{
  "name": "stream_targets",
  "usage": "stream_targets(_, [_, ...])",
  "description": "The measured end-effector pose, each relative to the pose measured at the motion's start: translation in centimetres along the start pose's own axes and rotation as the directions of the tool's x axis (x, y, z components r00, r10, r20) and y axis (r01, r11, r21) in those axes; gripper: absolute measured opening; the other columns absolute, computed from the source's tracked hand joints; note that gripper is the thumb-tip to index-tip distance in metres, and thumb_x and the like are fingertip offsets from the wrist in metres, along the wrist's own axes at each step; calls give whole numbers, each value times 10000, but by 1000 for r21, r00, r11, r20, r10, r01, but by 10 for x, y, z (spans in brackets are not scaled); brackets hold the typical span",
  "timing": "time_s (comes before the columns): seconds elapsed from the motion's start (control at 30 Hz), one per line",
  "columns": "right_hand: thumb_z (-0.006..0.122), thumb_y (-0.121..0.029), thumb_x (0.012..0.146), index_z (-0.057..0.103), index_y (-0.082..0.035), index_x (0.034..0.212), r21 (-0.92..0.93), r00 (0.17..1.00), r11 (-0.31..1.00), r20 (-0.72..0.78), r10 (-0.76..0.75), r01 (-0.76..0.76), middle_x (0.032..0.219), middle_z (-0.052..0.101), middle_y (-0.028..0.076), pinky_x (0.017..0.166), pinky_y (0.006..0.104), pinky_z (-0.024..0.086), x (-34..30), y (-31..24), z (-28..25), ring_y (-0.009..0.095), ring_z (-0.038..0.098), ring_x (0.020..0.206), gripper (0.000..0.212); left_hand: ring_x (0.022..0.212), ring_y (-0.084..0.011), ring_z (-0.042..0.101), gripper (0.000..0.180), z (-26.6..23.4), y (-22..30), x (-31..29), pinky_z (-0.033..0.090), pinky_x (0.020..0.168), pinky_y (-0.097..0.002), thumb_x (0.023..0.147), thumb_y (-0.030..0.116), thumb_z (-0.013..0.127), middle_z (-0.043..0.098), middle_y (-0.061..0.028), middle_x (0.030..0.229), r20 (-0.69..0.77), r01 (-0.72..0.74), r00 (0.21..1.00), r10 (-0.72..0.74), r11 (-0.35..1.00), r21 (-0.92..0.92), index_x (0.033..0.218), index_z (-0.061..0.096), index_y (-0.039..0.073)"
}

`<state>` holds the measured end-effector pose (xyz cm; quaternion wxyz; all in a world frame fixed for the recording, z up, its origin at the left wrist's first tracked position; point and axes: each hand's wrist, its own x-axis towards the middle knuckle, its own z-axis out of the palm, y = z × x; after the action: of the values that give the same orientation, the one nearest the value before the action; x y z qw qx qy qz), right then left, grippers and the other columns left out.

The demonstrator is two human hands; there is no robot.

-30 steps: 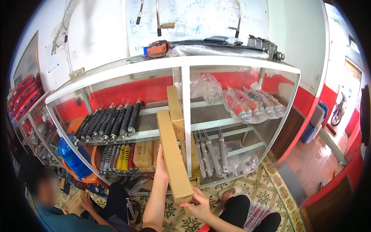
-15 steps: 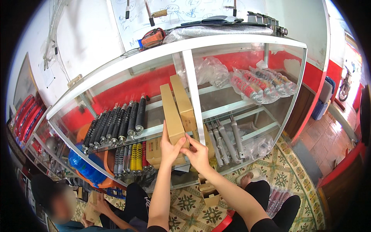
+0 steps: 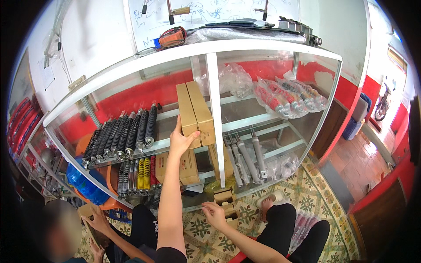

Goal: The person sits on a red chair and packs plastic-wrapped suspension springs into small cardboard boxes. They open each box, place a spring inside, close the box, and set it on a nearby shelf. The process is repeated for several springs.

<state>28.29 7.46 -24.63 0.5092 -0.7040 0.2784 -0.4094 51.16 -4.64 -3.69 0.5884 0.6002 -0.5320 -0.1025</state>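
Two long tan cardboard boxes lie side by side on the upper shelf of a glass display cabinet (image 3: 245, 44). My left hand (image 3: 182, 141) is raised to the near end of the left box (image 3: 187, 107), with fingers and thumb around that end. The right box (image 3: 202, 109) touches it. My right hand (image 3: 214, 215) is low near the floor, fingers apart and holding nothing, just below a small pile of open cardboard boxes (image 3: 226, 197).
Black shock absorbers (image 3: 127, 131) fill the upper shelf on the left, with yellow and red springs (image 3: 142, 173) below. Bagged red shocks (image 3: 280, 94) and chrome tubes (image 3: 245, 158) lie to the right. A white post (image 3: 215, 114) divides the cabinet. Another person (image 3: 61, 232) crouches lower left.
The long box has gone from upright in both hands to lying on the upper shelf beside the other. My right hand has left it and dropped toward the floor.
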Motion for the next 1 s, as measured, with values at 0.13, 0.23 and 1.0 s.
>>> stream_targets(0.13, [644,-100,893,682,-10,1078,-99,990,990,109,-87,98,1073,672,150,749,294,551,-8,4,-14,195,695,886,209,1272,-269,514,1302,-6,-10,-4,422,1036,-345,557,219,926,523,-184,1378,132,-78,989,62,990,115,1529,80,35])
stream_targets(0.23, [635,-76,882,689,-18,1069,-109,985,988,122,124,-110,1025,690,144,753,296,548,-18,1,-39,208,700,864,203,1261,-292,522,1339,-6,-20,-7,440,1021,-356,522,119,926,538,-181,1356,137,-56,990,35,986,156,1525,42,41])
stream_targets(1.0, [634,-87,821,677,-19,1068,-332,984,926,-53,172,-180,892,689,194,746,371,538,-91,62,-167,301,694,841,260,1060,-358,629,875,33,11,-29,503,904,-407,622,341,880,655,-191,1144,-172,35,985,14,961,275,1309,436,30])
